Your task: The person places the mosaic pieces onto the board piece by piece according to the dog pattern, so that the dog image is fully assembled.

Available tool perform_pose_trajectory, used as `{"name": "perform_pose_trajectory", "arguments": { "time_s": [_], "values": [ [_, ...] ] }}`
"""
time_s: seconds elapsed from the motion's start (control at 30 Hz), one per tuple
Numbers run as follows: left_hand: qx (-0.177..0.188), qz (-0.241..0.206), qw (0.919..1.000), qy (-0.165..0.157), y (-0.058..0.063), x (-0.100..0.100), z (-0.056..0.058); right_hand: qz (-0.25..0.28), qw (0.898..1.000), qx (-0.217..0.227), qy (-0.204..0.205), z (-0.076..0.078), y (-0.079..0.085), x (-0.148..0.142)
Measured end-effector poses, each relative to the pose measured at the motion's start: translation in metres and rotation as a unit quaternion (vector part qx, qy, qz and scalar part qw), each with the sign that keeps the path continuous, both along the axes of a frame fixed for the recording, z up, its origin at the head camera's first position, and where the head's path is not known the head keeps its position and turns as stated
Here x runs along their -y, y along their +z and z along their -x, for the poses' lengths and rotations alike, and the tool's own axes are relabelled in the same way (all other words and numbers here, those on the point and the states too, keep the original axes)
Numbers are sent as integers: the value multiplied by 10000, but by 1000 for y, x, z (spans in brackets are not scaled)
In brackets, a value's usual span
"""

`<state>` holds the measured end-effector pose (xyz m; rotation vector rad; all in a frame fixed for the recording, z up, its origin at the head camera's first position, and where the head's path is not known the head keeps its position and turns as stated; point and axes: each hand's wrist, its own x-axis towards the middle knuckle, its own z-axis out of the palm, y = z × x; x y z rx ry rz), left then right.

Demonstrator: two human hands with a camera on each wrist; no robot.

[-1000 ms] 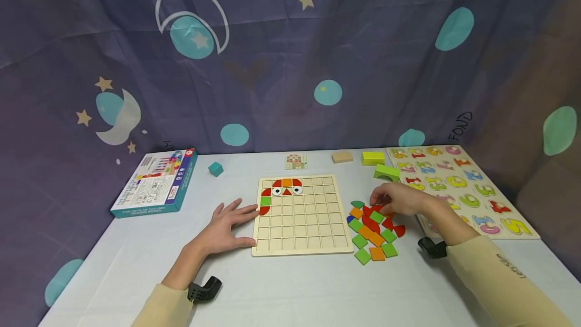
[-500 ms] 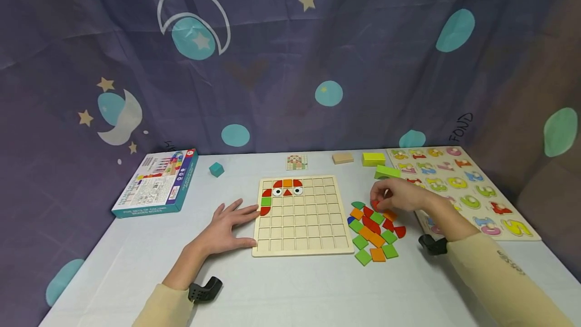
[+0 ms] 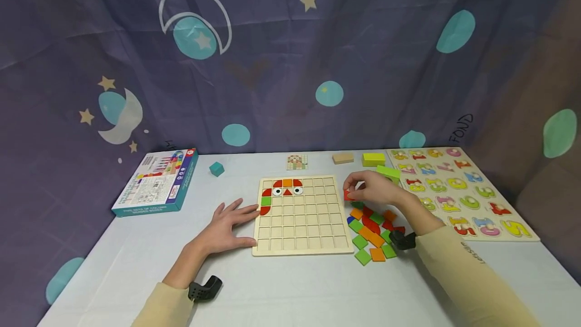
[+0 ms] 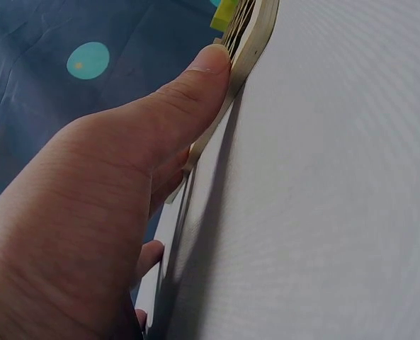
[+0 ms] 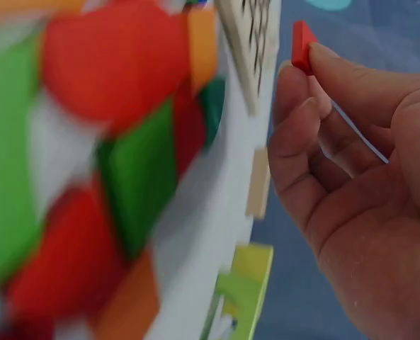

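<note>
A wooden grid board (image 3: 301, 218) lies on the white table, with red, orange and green tiles and two eye tiles in its upper left cells. My left hand (image 3: 227, 226) rests at the board's left edge with fingers spread; in the left wrist view its thumb (image 4: 202, 71) presses against the rim. Thumb and fingertips of my right hand (image 3: 374, 187) pinch a small red tile (image 5: 302, 48), held just right of the board's upper right side. Its full outline is partly hidden by the fingers. Below that hand lies a pile of loose tiles, among them an orange square (image 3: 378, 255).
A small pattern card (image 3: 297, 162) lies behind the board. Beside it are a plain wooden block (image 3: 342, 158), a yellow block (image 3: 373, 159) and a green arch block (image 3: 389, 172). A number puzzle (image 3: 469, 198) lies right; a teal cube (image 3: 217, 169) and flat box (image 3: 156, 180) left.
From the tile pile, my right hand has picked up a red tile and moved left with it, close to the board's right edge. My left hand stays at the board's left edge.
</note>
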<state>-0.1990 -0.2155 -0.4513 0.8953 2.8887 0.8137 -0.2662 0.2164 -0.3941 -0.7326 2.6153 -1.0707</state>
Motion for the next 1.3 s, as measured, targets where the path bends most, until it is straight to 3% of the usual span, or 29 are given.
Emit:
{"name": "perform_pose_trajectory", "arguments": {
  "time_s": [0.5,0.93,1.3],
  "values": [
    [13,-24,10000,25,0,1,1,384,9990,112,184,13,-5,85],
    [123,12,9999,60,0,0,1,24,9993,-146,349,17,-13,119],
    [104,47,9999,20,0,1,0,-565,9973,-352,318,16,-14,128]
  ]
}}
